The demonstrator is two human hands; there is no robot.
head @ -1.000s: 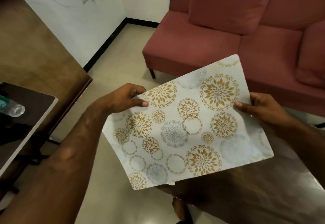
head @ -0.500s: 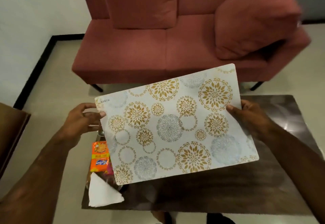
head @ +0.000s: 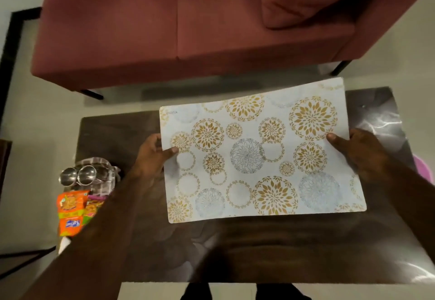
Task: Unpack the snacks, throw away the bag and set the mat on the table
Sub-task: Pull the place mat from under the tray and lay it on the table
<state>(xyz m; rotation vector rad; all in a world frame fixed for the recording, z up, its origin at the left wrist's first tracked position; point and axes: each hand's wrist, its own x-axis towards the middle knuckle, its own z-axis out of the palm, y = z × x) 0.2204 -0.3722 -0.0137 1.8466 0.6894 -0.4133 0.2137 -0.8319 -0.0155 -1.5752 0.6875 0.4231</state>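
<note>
At the left edge of the tabletop [head: 122, 132] lie the snack packets [head: 70, 212], orange and bright, just in front of two steel cups [head: 78, 175] that rest on a checked cloth [head: 103, 182]. The snacks seem to be already out; no bag shows here, so whether it has been thrown away cannot be told.

Next comes the left hand [head: 150, 156], closed on the left edge of the mat [head: 256, 156] with the thumb on top. The mat, white with gold and grey flower rounds, is spread flat over the middle of the tabletop, its far right corner slightly raised; whether it touches the wood is unclear. The right hand [head: 360, 151] pinches its right edge likewise.

What remains, by my judgement, is to lower the mat, let go and smooth it.
</note>
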